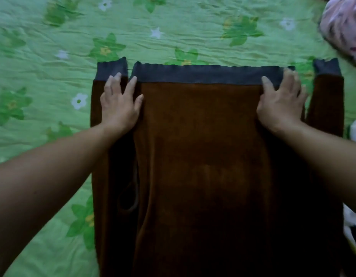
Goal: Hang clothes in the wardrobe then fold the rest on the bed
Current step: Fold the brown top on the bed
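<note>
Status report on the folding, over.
Left hand and right hand open, pressing flat on brown sweater near its grey hem. Sweater lies flat on green bedspread. Pink cloth far right, clear of it.

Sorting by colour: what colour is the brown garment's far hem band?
The band is dark grey; head view.

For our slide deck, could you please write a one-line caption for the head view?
Left hand and right hand press a brown sweater flat on a green flowered bedspread.
</note>
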Tool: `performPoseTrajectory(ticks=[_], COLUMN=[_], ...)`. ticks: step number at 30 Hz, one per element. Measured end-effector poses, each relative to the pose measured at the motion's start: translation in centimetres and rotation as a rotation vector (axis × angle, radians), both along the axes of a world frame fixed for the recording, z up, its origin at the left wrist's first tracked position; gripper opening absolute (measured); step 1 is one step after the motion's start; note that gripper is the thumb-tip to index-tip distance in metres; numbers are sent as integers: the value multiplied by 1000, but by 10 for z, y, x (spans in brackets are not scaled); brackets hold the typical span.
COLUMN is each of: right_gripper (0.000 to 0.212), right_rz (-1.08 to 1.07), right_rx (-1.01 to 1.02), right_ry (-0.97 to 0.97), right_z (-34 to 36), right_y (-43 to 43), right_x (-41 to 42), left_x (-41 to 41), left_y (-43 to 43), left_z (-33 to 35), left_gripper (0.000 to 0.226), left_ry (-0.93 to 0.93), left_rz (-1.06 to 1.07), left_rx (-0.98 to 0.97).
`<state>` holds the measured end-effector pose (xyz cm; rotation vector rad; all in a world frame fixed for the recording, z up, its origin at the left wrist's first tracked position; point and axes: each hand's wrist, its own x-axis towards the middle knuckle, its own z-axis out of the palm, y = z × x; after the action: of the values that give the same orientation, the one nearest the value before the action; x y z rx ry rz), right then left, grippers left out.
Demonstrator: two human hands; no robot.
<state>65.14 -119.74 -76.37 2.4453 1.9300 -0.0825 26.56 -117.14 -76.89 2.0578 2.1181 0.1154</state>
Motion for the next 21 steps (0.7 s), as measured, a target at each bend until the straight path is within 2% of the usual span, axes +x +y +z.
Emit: performPoseTrajectory(ticks=[3,6,8,10,13,16,17,19,21], right_gripper=[62,69,71,72,73,71,67,57,51], right_rz=[348,678,822,841,761,701,681,656,618], right_rx=[-73,-203,-247,-305,-365,-374,-367,-314,-252], right_ry=[124,220,226,205,240,266,262,254,352], right_z=[-2,-3,-5,-8,-7,9,16,32,46], right_y=[-39,-82,-102,-111,-109,-101,-99,-96,-90], right_x=[-76,-157,-197,-221,-233,-241,-245,-257,-274], left_x=[-23,-45,-56,-64,-76,-86,-87,-89,-89], left_y=[-53,-91,-108,-123,-143,-155,-158,-165,-172], left_z=[-13,-18,-15,-11,-5,5,9,19,33], left_gripper=[63,61,61,61,54,50,42,20,27], left_ry=[-17,-146,-256,-331,-500,-763,-881,-1018,-1089], left_rz=[62,65,99,180,355,570,608,599,545], left_rx=[14,4,30,55,21,-153,-220,-261,-210])
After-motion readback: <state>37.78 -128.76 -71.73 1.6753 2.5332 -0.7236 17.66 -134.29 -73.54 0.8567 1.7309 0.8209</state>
